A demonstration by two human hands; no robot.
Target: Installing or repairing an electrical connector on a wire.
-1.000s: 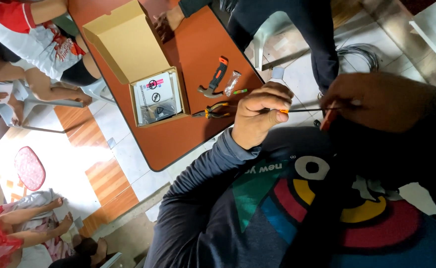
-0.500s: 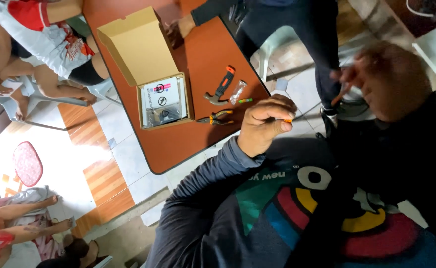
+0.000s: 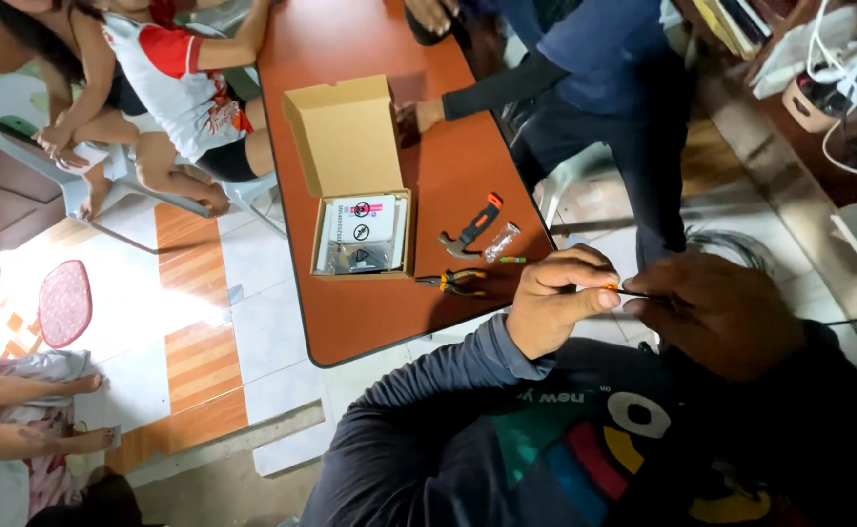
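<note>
My left hand (image 3: pixel 557 307) is closed in a pinch on a thin black wire with an orange tip (image 3: pixel 633 292), held in the air beside the orange-brown counter (image 3: pixel 370 312). My right hand (image 3: pixel 716 312) grips its other end. It looks light, springy and slippery; I'd pinch near the orange end.
</note>
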